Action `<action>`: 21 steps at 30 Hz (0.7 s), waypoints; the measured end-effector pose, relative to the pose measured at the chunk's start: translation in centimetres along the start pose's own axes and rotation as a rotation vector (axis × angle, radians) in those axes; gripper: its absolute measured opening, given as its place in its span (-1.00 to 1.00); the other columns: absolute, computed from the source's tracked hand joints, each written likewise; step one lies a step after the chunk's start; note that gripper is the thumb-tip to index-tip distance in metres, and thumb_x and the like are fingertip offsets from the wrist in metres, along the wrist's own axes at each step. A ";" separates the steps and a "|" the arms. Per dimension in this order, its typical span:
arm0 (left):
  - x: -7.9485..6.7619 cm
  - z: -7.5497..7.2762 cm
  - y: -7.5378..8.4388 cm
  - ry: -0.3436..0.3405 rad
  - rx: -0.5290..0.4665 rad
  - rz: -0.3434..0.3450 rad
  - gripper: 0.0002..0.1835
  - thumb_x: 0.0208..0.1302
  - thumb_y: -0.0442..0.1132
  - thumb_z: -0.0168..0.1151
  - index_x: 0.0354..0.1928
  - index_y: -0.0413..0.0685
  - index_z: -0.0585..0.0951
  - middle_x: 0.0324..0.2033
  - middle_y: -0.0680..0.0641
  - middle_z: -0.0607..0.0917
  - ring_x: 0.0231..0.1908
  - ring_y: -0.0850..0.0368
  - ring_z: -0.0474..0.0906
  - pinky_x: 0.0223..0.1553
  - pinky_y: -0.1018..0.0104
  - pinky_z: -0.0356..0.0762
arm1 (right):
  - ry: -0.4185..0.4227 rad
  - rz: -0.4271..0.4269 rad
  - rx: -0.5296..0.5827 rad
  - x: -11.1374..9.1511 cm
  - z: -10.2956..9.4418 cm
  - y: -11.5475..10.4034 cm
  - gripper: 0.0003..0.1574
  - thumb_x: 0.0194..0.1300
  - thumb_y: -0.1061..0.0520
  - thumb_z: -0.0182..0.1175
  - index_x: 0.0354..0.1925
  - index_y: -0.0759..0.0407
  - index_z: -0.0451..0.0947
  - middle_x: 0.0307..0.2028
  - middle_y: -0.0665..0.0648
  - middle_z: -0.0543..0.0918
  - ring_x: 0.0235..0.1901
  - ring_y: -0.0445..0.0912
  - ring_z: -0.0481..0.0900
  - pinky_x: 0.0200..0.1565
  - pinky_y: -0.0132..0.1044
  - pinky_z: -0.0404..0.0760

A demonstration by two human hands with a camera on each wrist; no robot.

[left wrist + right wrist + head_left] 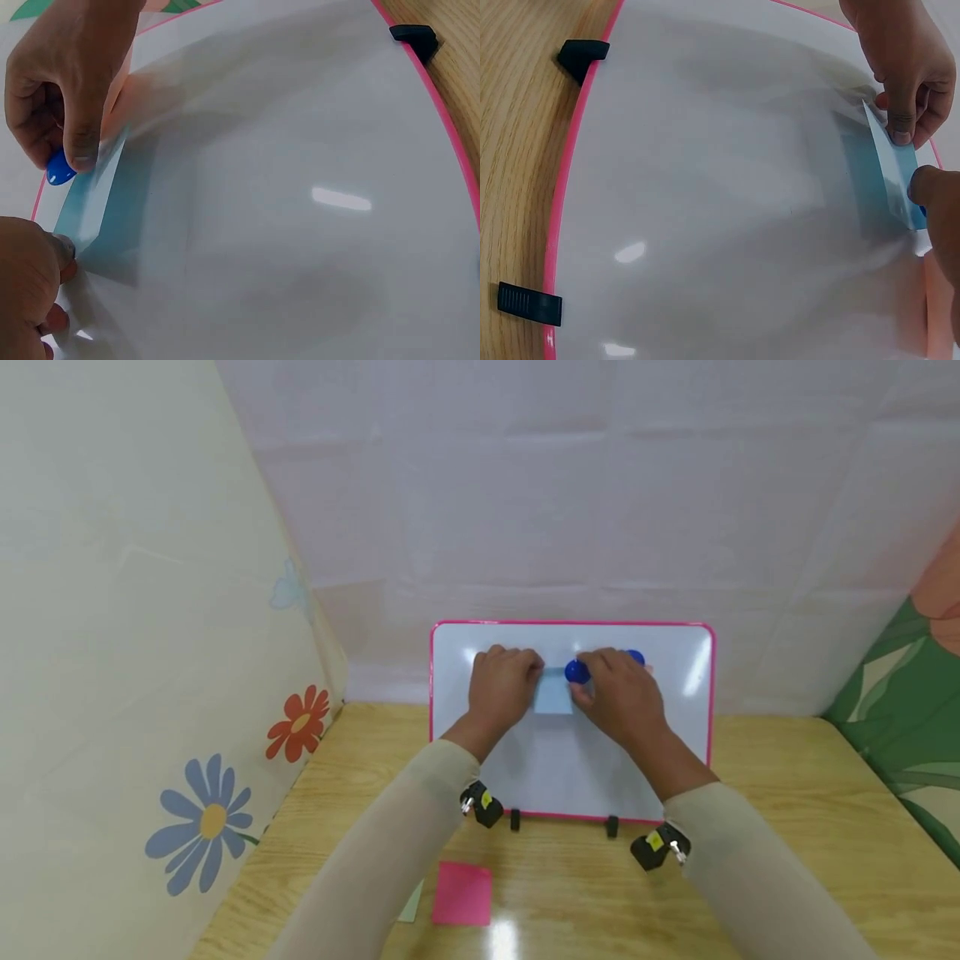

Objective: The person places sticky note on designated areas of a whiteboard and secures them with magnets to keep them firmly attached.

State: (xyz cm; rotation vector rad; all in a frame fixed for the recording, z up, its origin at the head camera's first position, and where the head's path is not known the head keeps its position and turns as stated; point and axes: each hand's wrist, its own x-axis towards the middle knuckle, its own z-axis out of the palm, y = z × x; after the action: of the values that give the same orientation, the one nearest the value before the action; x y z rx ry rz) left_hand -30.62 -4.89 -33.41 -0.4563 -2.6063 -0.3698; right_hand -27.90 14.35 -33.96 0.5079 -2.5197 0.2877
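Note:
A whiteboard [570,777] with a pink frame stands on the table. My left hand [504,681] pinches the left top corner of a light blue paper note [553,697] against the board. At the note's other top corner, my right hand [621,693] holds a round blue magnet [577,672] between thumb and fingers. In the left wrist view the magnet [60,168] shows beside the right thumb, and the note's lower edge lifts off the board. A second blue magnet [636,657] and an orange note [120,94] lie partly hidden behind my right hand.
On the wooden table [772,827], a bright pink note [462,893] lies in front of the board, with a pale green note [412,903] half covered by my left sleeve. Black feet [515,820] hold the board's lower edge. A pale cloth [570,510] hangs behind.

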 end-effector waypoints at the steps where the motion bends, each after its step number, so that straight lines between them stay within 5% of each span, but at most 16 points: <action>1: 0.0 0.0 0.0 0.001 -0.003 0.000 -0.82 0.49 -0.08 0.25 0.01 0.17 0.75 -0.14 0.14 0.79 -0.14 0.14 0.53 -0.03 0.20 0.42 | -0.002 -0.001 0.001 0.1 0.0 0.0 -0.32 0.32 -0.05 0.41 0.26 0.26 0.52 0.17 0.28 0.60 0.16 0.17 0.56 0.13 0.05 0.58; 21: 0.2 0.1 0.0 0.014 0.003 0.002 -0.83 0.47 -0.08 0.28 -0.02 0.15 0.76 -0.16 0.12 0.79 -0.17 0.14 0.53 -0.05 0.19 0.42 | 0.000 -0.042 0.024 1.3 1.1 -0.7 -0.37 0.37 0.01 0.36 0.26 0.32 0.49 0.18 0.32 0.56 0.22 0.19 0.50 0.19 0.02 0.54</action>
State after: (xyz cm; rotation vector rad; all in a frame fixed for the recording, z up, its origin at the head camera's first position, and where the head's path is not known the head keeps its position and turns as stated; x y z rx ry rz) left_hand -30.77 -4.82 -33.38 -0.4538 -2.5919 -0.3677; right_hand -29.17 13.01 -34.03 0.5701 -2.5049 0.3022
